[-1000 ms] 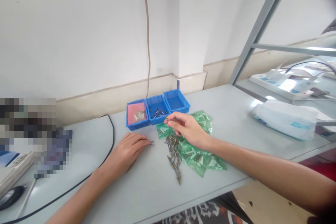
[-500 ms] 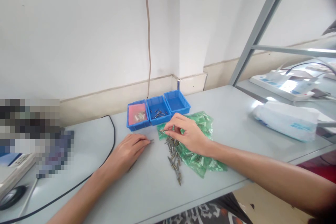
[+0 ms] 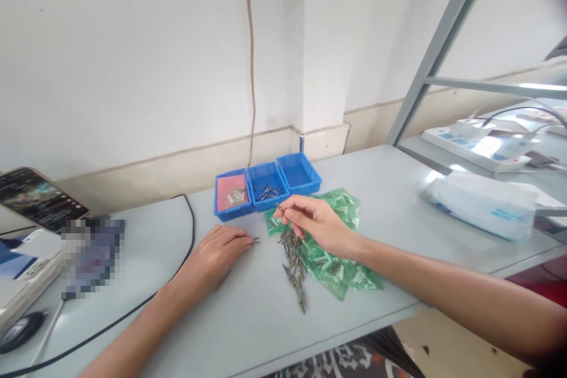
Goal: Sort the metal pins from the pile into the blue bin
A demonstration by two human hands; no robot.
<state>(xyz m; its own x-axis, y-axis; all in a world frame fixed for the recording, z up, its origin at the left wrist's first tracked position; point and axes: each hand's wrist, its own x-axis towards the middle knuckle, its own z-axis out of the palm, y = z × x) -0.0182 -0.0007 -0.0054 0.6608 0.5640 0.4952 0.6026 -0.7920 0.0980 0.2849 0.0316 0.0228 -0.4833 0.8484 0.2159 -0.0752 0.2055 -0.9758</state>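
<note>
Currently the right hand [image 3: 316,223] pinches one small metal pin [image 3: 280,208] between thumb and forefinger, other fingers loosely curled, lifted just above the loose pile of small brass-grey metal pins [image 3: 293,260] on the pale grey table [image 3: 248,319]. Pin tip points toward the middle blue plastic bin [image 3: 267,185], which sits close by.

Left hand [image 3: 215,254] lies palm-down and flat on the table, fingers nearly closed together; a single pin [image 3: 256,240] pokes out from its fingertips. Looks like it's pinning that piece down; can't tell if it actually grips it.

Pile sits partly on crumpled green plastic bags [image 3: 336,248], likely the packaging the pins came out of. Pile and bins are both within easy reach of the right hand.

Counts:
- blue bins: three in a row at the wall. Left one [image 3: 231,194] has a pink liner and a few pale parts, middle has a handful of pins, right one [image 3: 297,172] looks bare.
- loose pins: too many and too small to count.
- black cable [image 3: 186,248]: one, curving behind the left hand.
- white packet [image 3: 482,204]: one, far right.
</note>
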